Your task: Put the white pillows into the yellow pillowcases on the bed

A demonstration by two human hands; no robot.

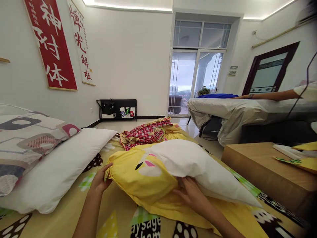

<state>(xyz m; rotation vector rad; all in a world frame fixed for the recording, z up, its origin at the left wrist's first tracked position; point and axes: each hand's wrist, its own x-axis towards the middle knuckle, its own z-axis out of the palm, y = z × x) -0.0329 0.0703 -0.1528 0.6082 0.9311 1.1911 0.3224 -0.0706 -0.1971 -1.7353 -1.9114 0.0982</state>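
Note:
A white pillow (pixel 198 160) lies slantwise on the bed, its far-left end inside a yellow pillowcase (pixel 128 168) printed with a cartoon face. The rest of the pillow is bare, and part of the case spreads flat beneath it. My left hand (pixel 100 178) is closed on the case's left corner. At the near edge, where pillow and case meet, my right hand (pixel 189 191) grips the pillow; its fingertips are hidden under the pillow, and the thumb lies against the yellow cloth.
Another white pillow (pixel 66 165) and a patterned pillow (pixel 32 138) rest at the left. Crumpled red plaid cloth (pixel 146 134) lies beyond the case. A wooden cabinet (pixel 247 153) stands right of the bed. Behind it, a person's arm (pixel 272 95) rests on a plastic-covered table (pixel 237 109).

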